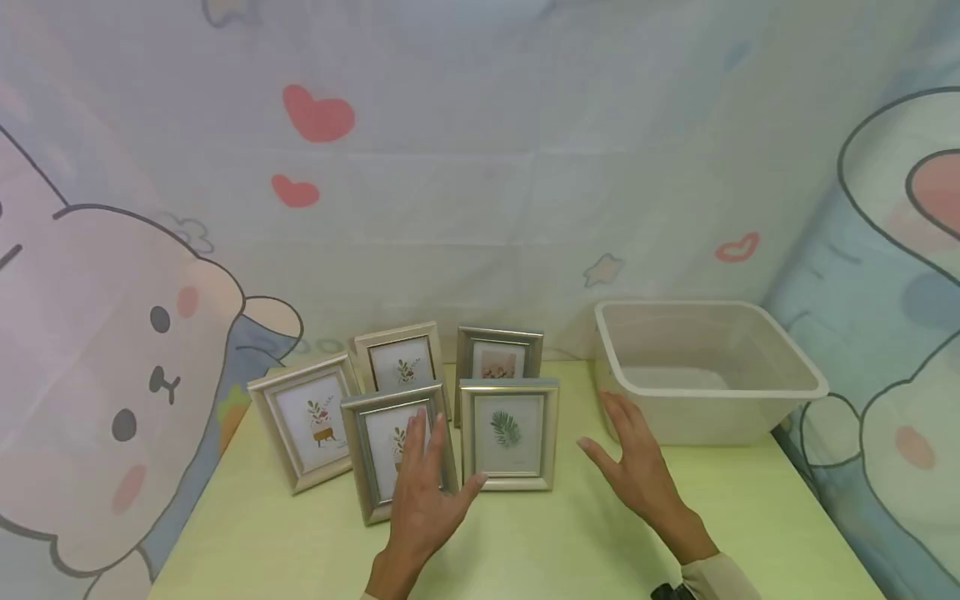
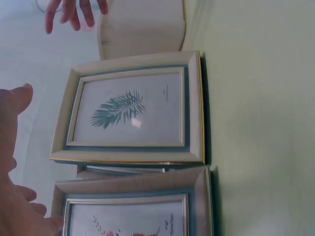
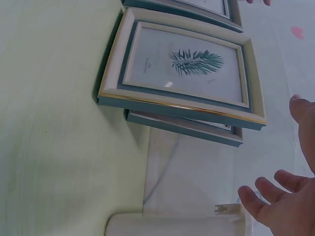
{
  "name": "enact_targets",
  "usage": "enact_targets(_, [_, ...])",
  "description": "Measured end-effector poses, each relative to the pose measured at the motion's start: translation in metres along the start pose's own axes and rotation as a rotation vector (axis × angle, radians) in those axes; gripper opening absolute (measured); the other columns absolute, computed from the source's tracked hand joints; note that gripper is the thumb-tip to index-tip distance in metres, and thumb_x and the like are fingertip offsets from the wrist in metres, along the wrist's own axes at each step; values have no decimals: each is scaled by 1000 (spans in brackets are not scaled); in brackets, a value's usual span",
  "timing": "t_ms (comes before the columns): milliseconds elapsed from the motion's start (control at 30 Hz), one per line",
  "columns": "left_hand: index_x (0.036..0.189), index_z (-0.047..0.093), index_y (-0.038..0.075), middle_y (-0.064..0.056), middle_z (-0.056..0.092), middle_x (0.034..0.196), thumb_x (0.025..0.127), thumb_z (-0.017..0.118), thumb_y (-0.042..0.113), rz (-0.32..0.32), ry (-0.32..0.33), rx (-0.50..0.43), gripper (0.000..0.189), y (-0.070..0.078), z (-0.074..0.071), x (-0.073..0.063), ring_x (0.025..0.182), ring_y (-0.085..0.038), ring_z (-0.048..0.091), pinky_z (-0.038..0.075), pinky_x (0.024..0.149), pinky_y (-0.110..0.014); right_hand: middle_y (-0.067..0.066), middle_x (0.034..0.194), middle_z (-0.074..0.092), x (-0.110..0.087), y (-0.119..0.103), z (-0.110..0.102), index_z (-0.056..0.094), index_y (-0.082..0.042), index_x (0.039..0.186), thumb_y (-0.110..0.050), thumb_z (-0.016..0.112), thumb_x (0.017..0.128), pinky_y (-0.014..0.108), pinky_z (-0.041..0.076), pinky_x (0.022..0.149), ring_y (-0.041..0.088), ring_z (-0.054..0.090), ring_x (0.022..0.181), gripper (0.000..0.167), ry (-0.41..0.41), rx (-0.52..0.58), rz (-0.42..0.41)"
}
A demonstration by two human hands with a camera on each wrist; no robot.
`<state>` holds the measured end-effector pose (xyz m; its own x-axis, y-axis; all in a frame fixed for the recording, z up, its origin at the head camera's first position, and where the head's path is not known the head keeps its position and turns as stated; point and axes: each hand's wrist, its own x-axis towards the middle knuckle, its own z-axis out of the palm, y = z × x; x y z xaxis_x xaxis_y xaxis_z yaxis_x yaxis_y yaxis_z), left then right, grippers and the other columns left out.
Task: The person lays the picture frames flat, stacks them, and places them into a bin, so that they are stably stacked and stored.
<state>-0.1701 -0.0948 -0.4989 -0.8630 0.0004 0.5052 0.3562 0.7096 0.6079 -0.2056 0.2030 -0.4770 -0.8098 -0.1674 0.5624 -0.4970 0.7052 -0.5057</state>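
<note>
Five photo frames stand upright on the table. In front, a grey-brown photo frame with a plant picture (image 1: 372,450) is partly covered by my left hand (image 1: 427,492), whose fingers are spread and hold nothing. Beside it stands a cream photo frame with a green leaf (image 1: 508,435). A cream photo frame (image 1: 311,421) leans at the left, and behind are another cream photo frame (image 1: 402,362) and a dark photo frame with a pinkish picture (image 1: 498,360). My right hand (image 1: 641,467) hovers with fingers extended between the leaf frame and a white plastic bin (image 1: 712,417).
The bin stands at the back right of the pale green table (image 1: 555,550). A cartoon-printed cloth (image 1: 480,208) hangs right behind the table and along both sides.
</note>
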Motion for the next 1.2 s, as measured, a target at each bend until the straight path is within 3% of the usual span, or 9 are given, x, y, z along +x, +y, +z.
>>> enact_targets(167, [160, 22, 20, -16, 16, 167, 87, 76, 39, -88, -79, -211, 93, 7, 4, 4, 152, -42, 19, 28, 113, -69, 19, 142, 50, 10, 2, -2, 42, -6, 149, -15, 75, 89, 48, 58, 85, 38, 56, 122, 69, -35, 34, -30])
enact_targets(300, [161, 21, 19, -13, 16, 167, 88, 75, 37, -151, -115, -303, 92, 11, 12, 8, 153, -38, 19, 24, 117, -66, 18, 143, 50, 25, 2, -7, 44, -7, 148, -15, 74, 90, 48, 59, 82, 38, 56, 123, 67, -80, 47, -59])
enact_targets(433, [159, 25, 14, -14, 19, 166, 86, 77, 34, -186, -101, -324, 92, 12, 19, 12, 152, -38, 22, 25, 116, -66, 18, 142, 51, 41, -3, -11, 45, -7, 148, -18, 73, 92, 50, 59, 82, 39, 60, 118, 63, -164, 81, -59])
enact_targets(700, [159, 26, 14, -16, 20, 166, 84, 80, 23, -206, -82, -329, 92, 10, 34, 18, 151, -41, 21, 25, 116, -66, 17, 146, 51, 64, -7, -8, 45, -12, 150, -22, 72, 93, 45, 60, 83, 39, 54, 129, 64, -316, 88, -66])
enact_targets(800, [159, 24, 16, -16, 20, 166, 84, 80, 21, -227, -85, -324, 94, 10, 38, 19, 151, -41, 21, 25, 116, -66, 17, 145, 52, 71, -5, -5, 47, -11, 148, -21, 72, 92, 40, 61, 78, 35, 65, 114, 62, -350, 74, -79])
enact_targets(900, [160, 23, 16, -17, 21, 165, 83, 81, 19, -244, -81, -338, 96, 11, 41, 20, 151, -42, 20, 23, 117, -66, 19, 142, 56, 77, -1, -1, 51, -8, 145, -16, 73, 91, 44, 58, 85, 36, 67, 109, 59, -358, 60, -110])
enact_targets(1033, [160, 21, 14, -20, 21, 164, 81, 82, 17, -244, -70, -344, 100, 12, 46, 23, 151, -42, 19, 23, 118, -64, 18, 139, 59, 84, 2, 2, 55, -6, 142, -14, 72, 91, 53, 53, 95, 39, 62, 119, 54, -379, 50, -129])
enact_targets(1200, [161, 19, 17, -18, 24, 164, 77, 85, 14, -246, -36, -329, 107, 12, 54, 25, 151, -41, 23, 26, 118, -62, 16, 137, 62, 91, 3, 6, 59, -6, 138, -14, 73, 90, 54, 51, 98, 36, 64, 116, 50, -411, 48, -133])
